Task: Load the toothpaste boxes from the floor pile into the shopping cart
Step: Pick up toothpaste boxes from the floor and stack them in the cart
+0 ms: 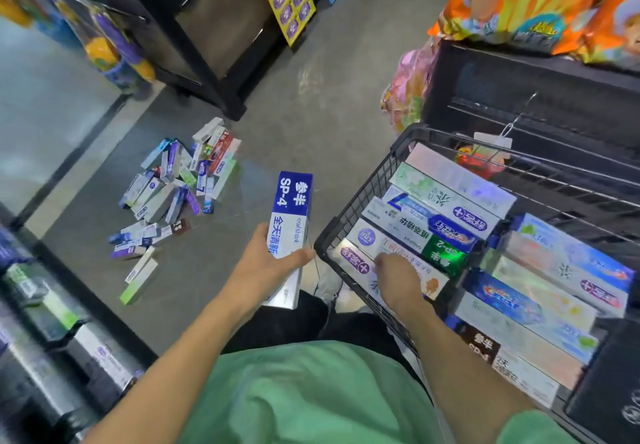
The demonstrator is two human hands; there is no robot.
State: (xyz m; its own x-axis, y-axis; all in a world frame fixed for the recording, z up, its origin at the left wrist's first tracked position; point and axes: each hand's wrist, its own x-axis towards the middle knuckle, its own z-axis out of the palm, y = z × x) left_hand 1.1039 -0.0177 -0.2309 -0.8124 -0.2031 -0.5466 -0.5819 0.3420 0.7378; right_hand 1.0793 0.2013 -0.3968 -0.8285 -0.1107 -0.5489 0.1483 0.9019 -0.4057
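Observation:
My left hand (265,263) grips a blue and white toothpaste box (292,208) marked SP-4, held upright just left of the black wire shopping cart (360,197). My right hand (398,275) reaches inside the cart and lies on a white box (427,280) in the near row; its fingertips are hidden, so the grip is unclear. Two rows of several toothpaste boxes (446,208) lie flat in the cart. The floor pile of boxes (173,187) lies scattered on the grey tiles to the left.
A black shelf unit (194,45) stands behind the pile. A low shelf with boxed goods (52,308) runs along the left edge. A dark crate (540,93) with orange snack bags (540,3) is beyond the cart. Bare floor lies between pile and cart.

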